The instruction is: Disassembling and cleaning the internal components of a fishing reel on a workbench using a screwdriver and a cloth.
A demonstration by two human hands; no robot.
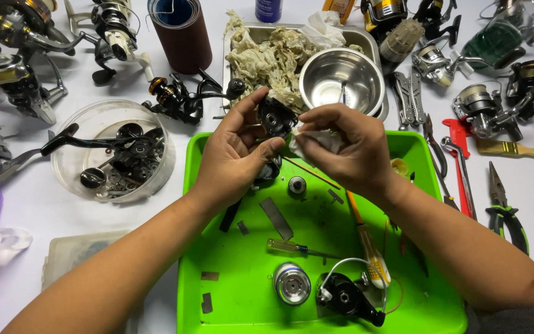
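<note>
Gripping a black reel body (274,116) above the green tray (217,272), the left hand (233,158) steadies it while the right hand (347,148) pinches a white rag (313,139) against it (wiping, apparently); next, turning the part seems needed.

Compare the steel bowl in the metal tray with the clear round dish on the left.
The steel bowl is shiny opaque metal; the clear round dish is see-through plastic. The steel bowl looks nearly empty, while the clear round dish holds dark reel parts. The steel bowl sits in the metal tray; the clear round dish rests on the white table. Both are round and open-topped.
</note>
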